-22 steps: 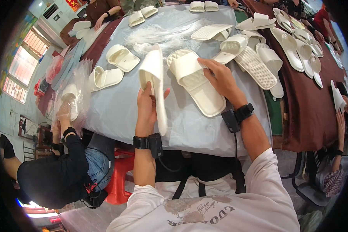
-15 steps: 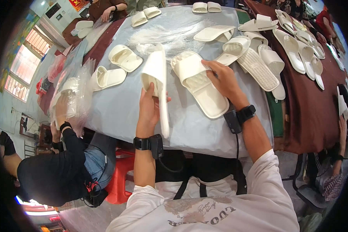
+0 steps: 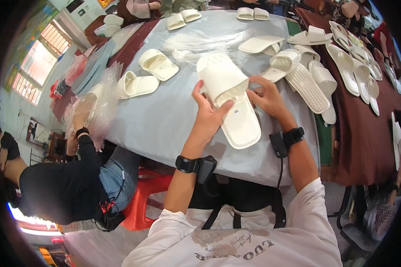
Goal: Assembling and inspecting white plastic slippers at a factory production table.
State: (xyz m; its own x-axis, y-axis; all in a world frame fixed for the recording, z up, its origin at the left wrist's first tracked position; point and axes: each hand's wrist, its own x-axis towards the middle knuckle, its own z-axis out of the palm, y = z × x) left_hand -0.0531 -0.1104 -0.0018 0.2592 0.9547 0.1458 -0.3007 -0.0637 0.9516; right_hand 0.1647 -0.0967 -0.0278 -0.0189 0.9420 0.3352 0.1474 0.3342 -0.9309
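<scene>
On the grey table (image 3: 165, 120), left hand (image 3: 209, 116) and right hand (image 3: 266, 97) grip, seemingly stacked, white slippers (image 3: 229, 95).

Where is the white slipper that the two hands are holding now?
In the head view, the white slipper lies at the table's centre between the left hand and right hand, on the grey table cover.

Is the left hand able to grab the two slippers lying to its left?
Probably yes. The left hand now grips the big slipper; bare table lies between it and the two slippers.
</scene>
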